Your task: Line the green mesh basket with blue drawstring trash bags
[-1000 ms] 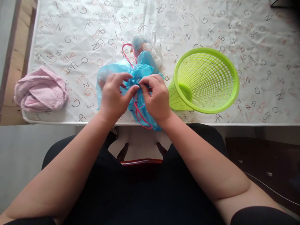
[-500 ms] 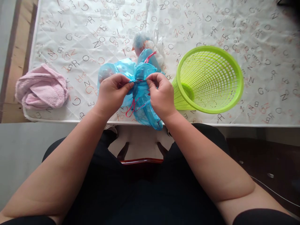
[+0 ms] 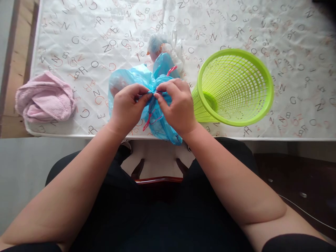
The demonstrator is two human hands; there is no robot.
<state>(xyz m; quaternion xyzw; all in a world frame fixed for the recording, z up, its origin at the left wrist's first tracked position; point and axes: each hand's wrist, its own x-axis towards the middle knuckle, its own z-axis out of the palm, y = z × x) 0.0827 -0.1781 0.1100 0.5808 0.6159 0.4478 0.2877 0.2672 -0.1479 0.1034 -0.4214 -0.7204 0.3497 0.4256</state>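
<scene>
A thin blue plastic bag (image 3: 164,127) with red drawstrings lies at the table's front edge, bunched in the middle. My left hand (image 3: 128,105) pinches the gathered part from the left between thumb and forefinger. From the right, my right hand (image 3: 178,103) pinches the same spot, its fingertips almost meeting those of the left. One red drawstring loop (image 3: 147,123) hangs below the gather, and another red drawstring (image 3: 172,70) sticks out above it. Just behind lies a clear plastic bag (image 3: 156,44) with something bluish and orange inside.
A bright green mesh basket (image 3: 270,91) lies tipped on its side to the right, its mouth toward me. A folded pink cloth (image 3: 46,98) rests at the left. The table (image 3: 78,38) has a white cover printed with letters.
My right hand has moved left along the gather, bringing its fingertips close to my left hand's. The red drawstring loops have shifted a little.
</scene>
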